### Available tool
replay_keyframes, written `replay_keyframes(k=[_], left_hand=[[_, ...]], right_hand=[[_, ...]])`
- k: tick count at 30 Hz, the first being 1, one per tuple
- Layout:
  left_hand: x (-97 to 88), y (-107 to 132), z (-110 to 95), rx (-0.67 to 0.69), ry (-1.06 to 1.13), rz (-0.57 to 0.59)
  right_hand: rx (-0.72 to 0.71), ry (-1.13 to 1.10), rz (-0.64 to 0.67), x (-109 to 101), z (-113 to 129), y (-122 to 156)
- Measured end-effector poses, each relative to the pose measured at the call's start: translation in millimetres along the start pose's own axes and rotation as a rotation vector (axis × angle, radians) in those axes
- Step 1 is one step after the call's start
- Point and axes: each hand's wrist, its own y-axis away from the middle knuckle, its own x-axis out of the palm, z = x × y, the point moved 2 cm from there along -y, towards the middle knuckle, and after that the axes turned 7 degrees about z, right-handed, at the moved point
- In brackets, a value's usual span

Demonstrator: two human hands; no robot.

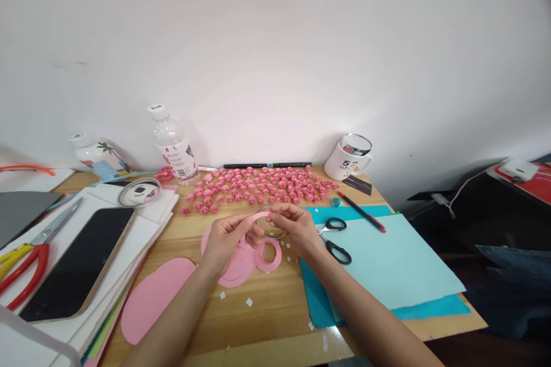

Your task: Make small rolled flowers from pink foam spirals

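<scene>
My left hand [228, 241] and my right hand [298, 230] meet over the middle of the table. Both pinch a curved pink paper strip [262, 215], one at each end. A clear round rim [279, 235] shows partly behind my fingers; its kind is unclear. Just below lie a pink paper ring [279, 258] and pink paper circles [236, 275], partly covered by my left hand. Beyond my hands, many small pink rolled paper roses [247, 186] are spread on the wood. Black-handled scissors [334, 241] rest beside my right wrist.
Left: a phone [81, 264], red-and-yellow scissors [32, 258] and a tape roll [140, 191] on stacked paper. Bottles [174, 146] and a mug [348, 157] stand by the wall. Right: light blue paper [396, 264] and a pen [361, 212]. A large pink paper piece [157, 295] lies near my left forearm.
</scene>
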Motion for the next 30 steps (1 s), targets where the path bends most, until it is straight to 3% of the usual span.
replay_keyframes(k=[18, 30], left_hand=[[-1.3, -0.7, 2.4, 0.013, 0.016, -0.023], [1.2, 0.5, 0.2, 0.02, 0.003, 0.022]], right_hand=[[0.029, -0.029, 0.012, -1.4, -3.2, -1.0], [-0.013, -0.014, -0.016, -3.7, -3.1, -1.6]])
